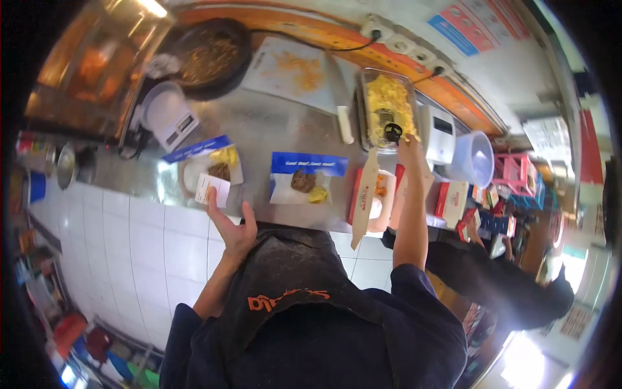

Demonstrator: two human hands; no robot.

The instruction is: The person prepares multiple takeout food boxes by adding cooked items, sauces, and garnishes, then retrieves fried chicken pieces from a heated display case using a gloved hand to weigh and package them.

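Observation:
My left hand [232,226] is at the counter's front edge, with its index finger on a small printed white card [214,189]. Part of a blue-and-white food wrapper [197,148] with dark and yellow food lies beyond the card. At the glass tray [365,109] of yellow food, my right hand [409,144] holds a black utensil [392,132] over the contents; its handle is mostly hidden. Between the hands, a second wrapper [309,163] bears a brown portion [303,181] and a yellow one [318,195]. An open takeaway box [384,221] with rice and orange food stands right of it.
A knife [344,121] lies beside a stained white cutting board [286,73]. Behind are a dark pan [209,58], a kitchen scale [177,126] and a glass cabinet [82,78]. At right stand another scale [440,133], a plastic tub [471,160] and boxes; another person [495,282] works there.

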